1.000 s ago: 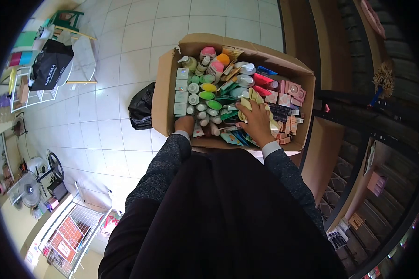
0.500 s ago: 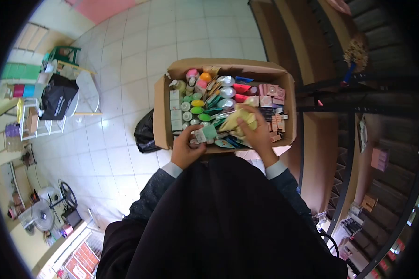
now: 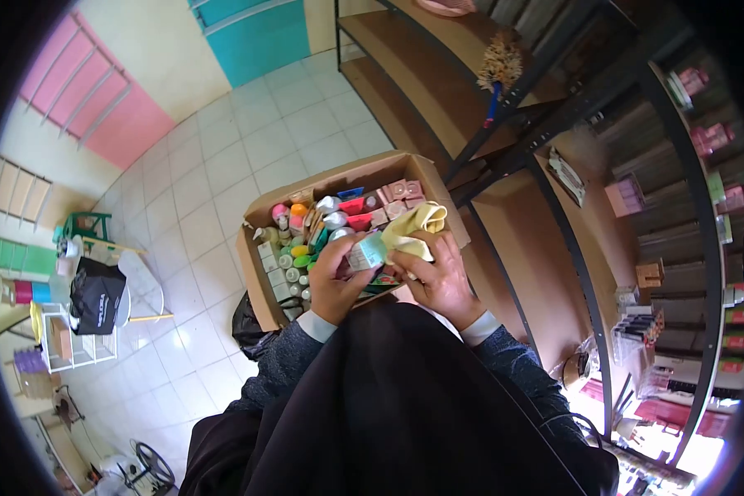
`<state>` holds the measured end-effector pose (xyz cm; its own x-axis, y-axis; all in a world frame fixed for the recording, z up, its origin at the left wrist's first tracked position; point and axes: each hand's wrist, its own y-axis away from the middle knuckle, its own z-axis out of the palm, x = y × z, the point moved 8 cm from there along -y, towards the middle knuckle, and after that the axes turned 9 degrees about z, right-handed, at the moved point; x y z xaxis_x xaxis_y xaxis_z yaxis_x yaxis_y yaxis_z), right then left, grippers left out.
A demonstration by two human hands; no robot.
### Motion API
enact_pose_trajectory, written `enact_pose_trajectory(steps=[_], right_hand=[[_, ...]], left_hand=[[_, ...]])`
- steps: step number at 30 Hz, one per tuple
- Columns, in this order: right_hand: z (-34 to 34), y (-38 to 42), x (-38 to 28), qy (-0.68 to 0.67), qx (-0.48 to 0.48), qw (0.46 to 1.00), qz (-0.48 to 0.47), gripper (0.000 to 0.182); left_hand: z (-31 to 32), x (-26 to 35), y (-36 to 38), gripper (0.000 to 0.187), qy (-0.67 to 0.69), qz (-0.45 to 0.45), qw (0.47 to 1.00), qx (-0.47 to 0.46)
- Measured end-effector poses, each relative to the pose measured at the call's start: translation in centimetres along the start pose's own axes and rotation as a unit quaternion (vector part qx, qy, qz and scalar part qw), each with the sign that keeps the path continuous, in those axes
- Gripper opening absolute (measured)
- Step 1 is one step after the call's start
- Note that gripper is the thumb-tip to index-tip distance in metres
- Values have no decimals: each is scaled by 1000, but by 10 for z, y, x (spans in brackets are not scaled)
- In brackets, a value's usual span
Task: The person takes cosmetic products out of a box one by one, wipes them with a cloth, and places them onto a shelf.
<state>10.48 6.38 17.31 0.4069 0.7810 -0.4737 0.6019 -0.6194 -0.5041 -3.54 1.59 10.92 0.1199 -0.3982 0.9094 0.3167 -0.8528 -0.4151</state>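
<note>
Green-white box (image 3: 366, 251) sits in my left hand's (image 3: 336, 285) grip, seemingly steadied; my right hand (image 3: 445, 281) clutches yellow cloth (image 3: 416, 229).

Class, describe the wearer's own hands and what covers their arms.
The left hand and right hand wear no gloves. The sleeves are long, dark blue-grey and speckled, ending in plain pale cuffs. A loose black garment hangs between them.

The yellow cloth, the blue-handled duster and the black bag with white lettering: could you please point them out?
Yellow cloth (image 3: 411, 231), head view: its crumpled middle.
Blue-handled duster (image 3: 500, 66), head view: its bristly head.
Black bag with white lettering (image 3: 95, 285), head view: its side, above the lettering.
</note>
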Motion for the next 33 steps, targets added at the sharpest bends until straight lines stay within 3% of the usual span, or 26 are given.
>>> enact_pose_trajectory(steps=[2, 3, 4, 5, 6, 7, 9, 10, 11, 13, 16, 18, 20, 22, 24, 27, 30, 32, 33], right_hand=[[-1, 20, 40, -9, 11, 993, 120, 26], [2, 33, 72, -110, 19, 964, 243, 22], [-1, 34, 69, -116, 13, 964, 241, 22], [3, 45, 81, -356, 39, 862, 360, 21], [21, 63, 85, -563, 55, 685, 459, 21], [29, 70, 86, -570, 34, 680, 459, 21], [13, 77, 83, -280, 39, 891, 355, 23], [15, 87, 85, -332, 50, 854, 397, 22], [17, 96, 87, -343, 45, 850, 398, 22], [15, 102, 91, -356, 31, 844, 399, 22], [-6, 103, 97, -344, 30, 833, 433, 19], [-38, 79, 72, -191, 40, 934, 299, 14], [-53, 69, 43, -118, 37, 972, 200, 12], [-63, 73, 39, -103, 44, 976, 187, 12], [-75, 87, 66, -133, 71, 951, 269, 12], [-111, 99, 76, -173, 148, 929, 293, 13], [-125, 108, 46, -6, 99, 987, 128, 29], [-121, 118, 10, 39, 10, 999, 21, 33], [-126, 124, 13, 44, 17, 999, 24, 33]], left_hand=[[3, -1, -6, 44, 19, -23, 999, 23], [10, 15, -13, 45, -116, 88, 988, -41], [26, 25, -15, 44, -148, 123, 977, -87], [41, 21, -10, 46, -165, 154, 966, -126], [58, 9, 0, 47, -148, 120, 970, -149], [72, 13, 8, 54, -134, 89, 974, -159], [90, 5, 29, 69, -54, 55, 988, -137], [95, -2, 35, 75, -23, 40, 991, -122], [97, -9, 40, 75, -30, 37, 993, -109], [91, -38, 54, 87, 177, -172, 969, 29], [98, -29, 59, 94, 123, -159, 979, -29], [110, -27, 66, 94, 107, -146, 983, -38], [117, -18, 69, 93, 64, -64, 996, -11], [120, -12, 71, 89, 12, -66, 998, -4], [127, 0, 74, 88, 64, -61, 996, 22], [138, 16, 79, 87, 91, -84, 992, 39], [161, 27, 85, 89, 101, -81, 991, 23], [176, 32, 90, 85, 106, -44, 993, 15], [181, 37, 91, 82, 109, -10, 994, 13]])
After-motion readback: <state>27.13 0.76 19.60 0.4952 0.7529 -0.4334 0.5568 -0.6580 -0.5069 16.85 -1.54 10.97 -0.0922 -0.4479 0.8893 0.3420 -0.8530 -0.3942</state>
